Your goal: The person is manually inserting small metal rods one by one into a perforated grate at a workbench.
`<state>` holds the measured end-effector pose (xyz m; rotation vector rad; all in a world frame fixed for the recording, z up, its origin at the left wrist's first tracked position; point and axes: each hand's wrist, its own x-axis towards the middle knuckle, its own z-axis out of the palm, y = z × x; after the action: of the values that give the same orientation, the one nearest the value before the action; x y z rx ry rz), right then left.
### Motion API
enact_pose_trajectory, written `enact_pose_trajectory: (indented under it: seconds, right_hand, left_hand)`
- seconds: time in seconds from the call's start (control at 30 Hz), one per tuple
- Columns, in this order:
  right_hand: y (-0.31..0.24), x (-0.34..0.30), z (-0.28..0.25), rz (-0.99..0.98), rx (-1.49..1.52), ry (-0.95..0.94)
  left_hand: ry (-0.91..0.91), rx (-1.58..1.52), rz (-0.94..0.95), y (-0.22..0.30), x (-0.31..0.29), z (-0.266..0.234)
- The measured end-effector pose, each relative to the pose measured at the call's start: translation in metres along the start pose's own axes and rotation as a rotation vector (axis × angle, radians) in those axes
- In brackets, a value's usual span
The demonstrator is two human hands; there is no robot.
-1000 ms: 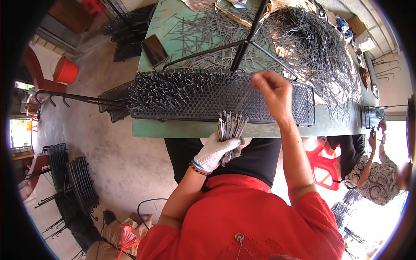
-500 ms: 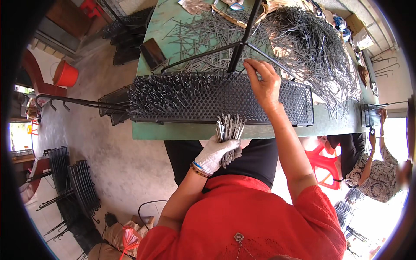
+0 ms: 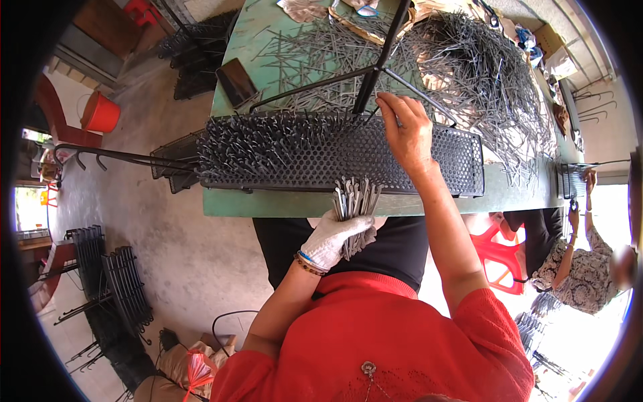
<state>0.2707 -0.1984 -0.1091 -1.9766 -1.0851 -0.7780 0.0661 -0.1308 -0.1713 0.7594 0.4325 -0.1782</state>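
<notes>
My left hand point(image 3: 331, 241), in a white glove, is closed round a bundle of thin grey metal strips point(image 3: 357, 201) below the table's front edge. Across that edge lies a long black perforated metal panel point(image 3: 335, 157). Many dark metal pieces point(image 3: 248, 144) stand packed in the holes of its left part; the middle and right holes show bare. Over the panel's far edge, beside a black metal frame point(image 3: 367, 90), my bare right hand point(image 3: 410, 134) is pinched. Whatever its fingertips hold is too small to make out.
Loose metal strips point(image 3: 475, 74) lie heaped on the green table point(image 3: 281, 205). A dark flat rectangular object point(image 3: 236, 82) rests at the table's left edge. Black hooked bars point(image 3: 127, 291) stand on the floor at left. Another person point(image 3: 579, 275) works at the far right.
Very little differs. My right hand remains pinched at the panel's far edge, and my left hand keeps its bundle in nearly the same place.
</notes>
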Motion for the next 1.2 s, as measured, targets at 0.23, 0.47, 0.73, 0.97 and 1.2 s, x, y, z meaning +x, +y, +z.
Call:
enact_pose_trajectory:
  seconds: [0.23,0.47,0.73,0.97,1.2]
  right_hand:
    - [0.01,-0.006,0.006,-0.083,0.027,-0.127]
    - [-0.001,-0.012,-0.006,-0.058,0.075,-0.069]
    - [-0.027,-0.033,-0.041,0.474,0.576,-0.692]
    - [-0.024,-0.043,-0.034,0.59,0.669,-0.684]
    - [-0.016,-0.032,-0.034,0.8,0.684,-0.496]
  left_hand:
    - [-0.011,0.016,0.019,0.004,-0.002,0.005]
    - [-0.011,0.009,0.089,-0.004,0.003,-0.001]
    - [0.018,-0.091,0.145,0.009,-0.003,0.01]
    - [0.023,0.027,0.154,0.008,-0.004,0.009]
    - [0.046,0.016,0.138,-0.004,0.003,0.0]
